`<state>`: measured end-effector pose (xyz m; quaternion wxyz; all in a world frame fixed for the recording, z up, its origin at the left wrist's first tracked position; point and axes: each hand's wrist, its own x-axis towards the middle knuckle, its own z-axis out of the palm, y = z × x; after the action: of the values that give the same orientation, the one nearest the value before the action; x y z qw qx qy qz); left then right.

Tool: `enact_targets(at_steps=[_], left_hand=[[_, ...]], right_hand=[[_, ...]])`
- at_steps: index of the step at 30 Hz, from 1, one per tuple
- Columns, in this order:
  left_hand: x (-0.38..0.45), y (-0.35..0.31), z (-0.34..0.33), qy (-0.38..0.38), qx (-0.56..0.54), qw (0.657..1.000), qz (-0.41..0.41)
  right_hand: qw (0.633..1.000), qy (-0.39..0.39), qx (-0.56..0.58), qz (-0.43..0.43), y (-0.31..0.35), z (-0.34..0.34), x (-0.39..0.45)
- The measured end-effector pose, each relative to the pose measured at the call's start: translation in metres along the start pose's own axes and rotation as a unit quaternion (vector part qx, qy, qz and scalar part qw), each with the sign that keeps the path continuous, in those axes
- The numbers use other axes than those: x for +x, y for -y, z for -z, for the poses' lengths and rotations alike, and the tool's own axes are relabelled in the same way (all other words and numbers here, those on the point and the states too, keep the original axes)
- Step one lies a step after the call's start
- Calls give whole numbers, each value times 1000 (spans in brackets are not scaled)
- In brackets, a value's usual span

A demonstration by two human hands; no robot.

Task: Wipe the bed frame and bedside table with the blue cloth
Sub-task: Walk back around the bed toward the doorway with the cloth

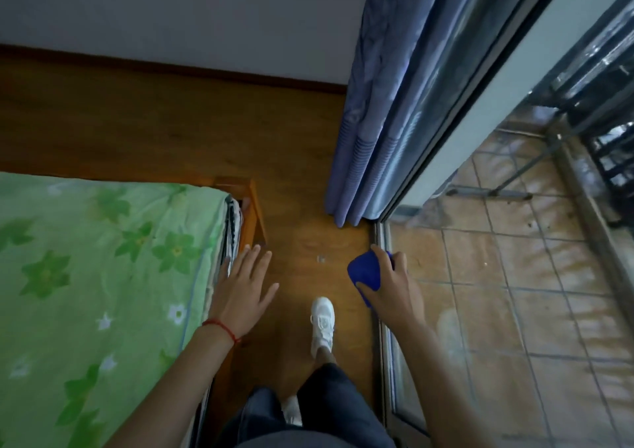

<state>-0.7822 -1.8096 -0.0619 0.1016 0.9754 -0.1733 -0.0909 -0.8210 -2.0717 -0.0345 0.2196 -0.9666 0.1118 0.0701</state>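
Head view looks down a strip of wooden floor (302, 238) between a bed and a glass door. At lower right of centre, the right hand (391, 286) grips a bunched blue cloth (365, 272), fingers curled over it, held in the air above the door track. At lower left of centre, the left hand (243, 286) is spread wide and flat, palm down, empty, over the bed's edge; a red string (221, 327) circles its wrist. A green flowered sheet (103, 276) fills the lower left, and the wooden bed frame (255, 207) shows at its corner, just above the left fingertips. A white shoe (322, 324) steps forward at bottom centre. A blue curtain (377, 104) hangs at upper right beside the door, with a tiled balcony (497, 293) at right.
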Motion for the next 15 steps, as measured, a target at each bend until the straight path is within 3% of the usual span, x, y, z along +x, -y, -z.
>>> enact_targets(at_steps=[15], left_hand=[[223,48,65,-10,-10,996,86]], right_hand=[[992,55,-30,106,57,52,273]])
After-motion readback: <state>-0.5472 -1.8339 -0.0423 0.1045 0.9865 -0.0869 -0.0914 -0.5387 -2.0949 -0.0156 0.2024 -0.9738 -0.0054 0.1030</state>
